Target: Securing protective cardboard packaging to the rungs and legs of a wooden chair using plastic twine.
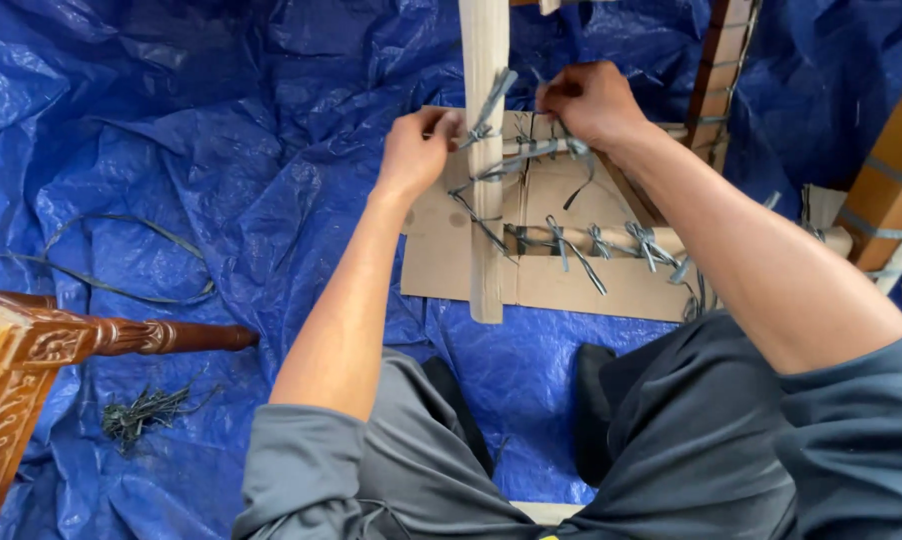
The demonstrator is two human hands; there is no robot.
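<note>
A pale wooden slat [485,200] stands upright over a sheet of brown cardboard [561,285]. Round wooden rods [611,240] cross it and are bound to it with grey strapping [511,165]. My left hand [416,150] pinches the strap at the slat's left side. My right hand [591,100] grips a strap end just right of the slat, above the upper rod. Both forearms reach forward from grey sleeves.
A blue tarpaulin [221,150] covers the floor. A carved dark wooden furniture leg [121,338] lies at the left, with a bundle of strap offcuts [146,410] below it and a long loose strap [121,255] above. Strapped wooden frame pieces [891,180] stand at the right.
</note>
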